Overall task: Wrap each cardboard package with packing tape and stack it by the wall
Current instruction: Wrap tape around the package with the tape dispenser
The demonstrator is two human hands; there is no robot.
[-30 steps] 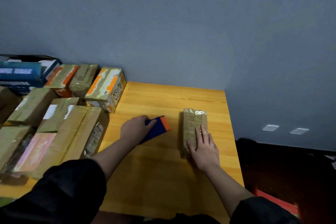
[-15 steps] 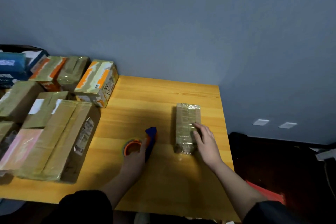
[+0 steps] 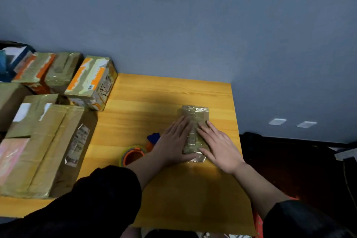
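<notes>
A small flat cardboard package (image 3: 195, 116), covered in shiny clear tape, lies on the wooden table (image 3: 173, 92) toward its right side. My left hand (image 3: 173, 145) lies flat along the package's left edge, fingers straight. On the package's right edge, my right hand (image 3: 218, 145) presses with straight fingers. The tape dispenser (image 3: 135, 153), an orange roll core with a blue handle, sits on the table just left of my left hand, partly hidden by it.
Several taped cardboard boxes (image 3: 44, 147) crowd the table's left side, and an orange-printed box (image 3: 91, 81) stands by the blue wall (image 3: 193, 25). The table's right edge drops to a dark floor (image 3: 299, 160).
My left hand let go of the tape dispenser, leaving it on the table, and moved right onto the package. My right hand stayed on the package.
</notes>
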